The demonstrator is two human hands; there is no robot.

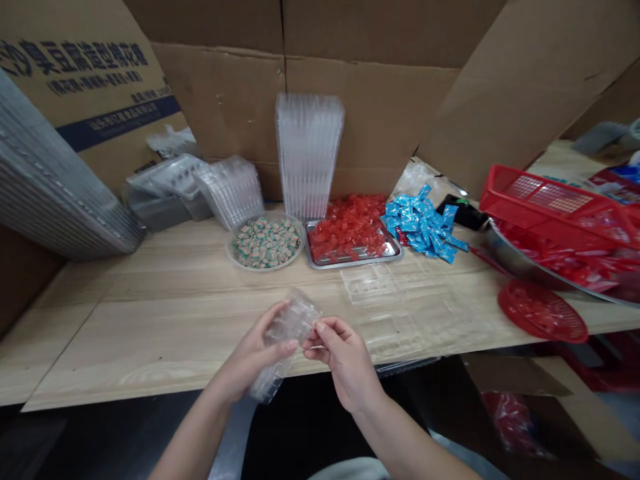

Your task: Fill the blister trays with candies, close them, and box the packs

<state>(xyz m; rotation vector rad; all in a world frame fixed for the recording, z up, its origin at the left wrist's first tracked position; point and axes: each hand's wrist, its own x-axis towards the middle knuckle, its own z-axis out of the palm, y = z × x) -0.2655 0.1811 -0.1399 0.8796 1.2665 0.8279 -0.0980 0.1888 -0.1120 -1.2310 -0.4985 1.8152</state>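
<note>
rising behind the wooden table (pixel 150 347), a carton (pixel 85 73) bears chinese print, unreadable here; on the table sit one steel bowl (pixel 520 260), two red baskets (pixel 555 203), and one metal tray (pixel 395 252) of red candies (pixel 345 227). above the table's near edge, the left hand (pixel 253 353) cups a clear plastic tray (pixel 293 340) while the right hand (pixel 343 363) pinches its edge narrowly.

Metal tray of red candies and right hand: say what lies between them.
A clear plastic blister tray lies between the metal tray and the right hand, in the head view.
</note>
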